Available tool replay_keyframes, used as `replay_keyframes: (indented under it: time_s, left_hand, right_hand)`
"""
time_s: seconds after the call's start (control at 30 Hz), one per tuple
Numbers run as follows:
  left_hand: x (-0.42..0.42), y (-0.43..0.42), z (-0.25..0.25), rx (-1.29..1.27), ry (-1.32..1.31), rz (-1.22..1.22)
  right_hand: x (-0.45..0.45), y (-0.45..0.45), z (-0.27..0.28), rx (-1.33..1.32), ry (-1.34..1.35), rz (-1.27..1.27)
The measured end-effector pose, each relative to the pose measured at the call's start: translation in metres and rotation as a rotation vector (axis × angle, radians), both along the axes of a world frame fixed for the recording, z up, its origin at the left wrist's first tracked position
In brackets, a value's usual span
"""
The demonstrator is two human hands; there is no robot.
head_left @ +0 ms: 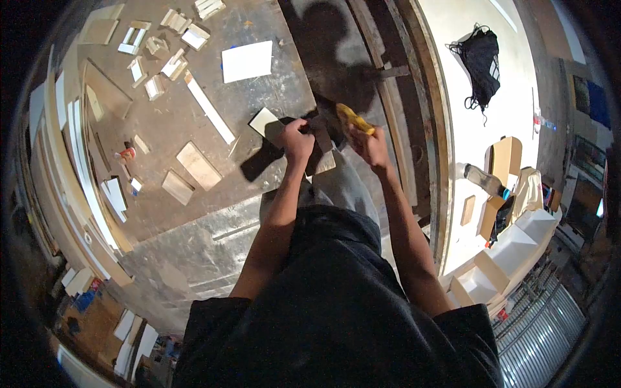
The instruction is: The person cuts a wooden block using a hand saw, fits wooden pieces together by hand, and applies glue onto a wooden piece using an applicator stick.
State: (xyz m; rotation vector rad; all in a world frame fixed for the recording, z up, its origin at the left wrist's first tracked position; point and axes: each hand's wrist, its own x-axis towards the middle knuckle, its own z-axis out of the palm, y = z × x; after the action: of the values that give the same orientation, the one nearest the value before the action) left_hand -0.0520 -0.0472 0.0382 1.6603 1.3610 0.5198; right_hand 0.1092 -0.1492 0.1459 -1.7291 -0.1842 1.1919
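Observation:
My left hand is closed over a dark flat piece at the table's right edge, its fingers curled down; a pale board lies just left of it. My right hand grips a yellow-handled tool, held to the right of the table edge; the tool's far end is dark and hard to make out. Below the dark piece, a light wooden end shows near my lap.
Small wooden frames and blocks, a white sheet, a long strip and loose boards lie on the table. At the right, a pale surface holds black cloth and a bottle.

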Motion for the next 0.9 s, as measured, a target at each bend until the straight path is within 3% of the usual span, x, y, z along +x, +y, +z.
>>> replay_keyframes:
  time_s: [0.1, 0.17, 0.33, 0.43, 0.6, 0.8, 0.9]
  left_hand:
    - [0.004, 0.005, 0.023, -0.143, -0.061, -0.05]
    - [0.006, 0.005, 0.033, -0.238, -0.09, -0.014]
    - [0.01, -0.002, 0.032, -0.143, -0.025, -0.025]
    - [0.011, -0.014, 0.027, -0.005, 0.107, 0.029]
    - [0.011, -0.034, 0.037, 0.109, 0.237, -0.099]
    - [0.019, -0.04, 0.028, 0.158, 0.24, -0.187]
    - [0.025, -0.044, 0.033, 0.079, 0.179, -0.096]
  right_hand:
    - [0.014, -0.026, -0.043, -0.125, -0.102, 0.177]
    - [0.009, -0.04, -0.093, -0.108, -0.407, 0.338]
    - [-0.021, -0.023, -0.066, -0.266, -0.358, 0.307]
    - [-0.029, -0.019, -0.077, -0.274, -0.379, 0.273]
    - [-0.03, -0.02, -0.08, -0.281, -0.333, 0.259]
    - [-0.028, -0.023, -0.081, -0.316, -0.35, 0.253]
    - [-0.032, -0.028, -0.099, -0.247, -0.374, 0.259]
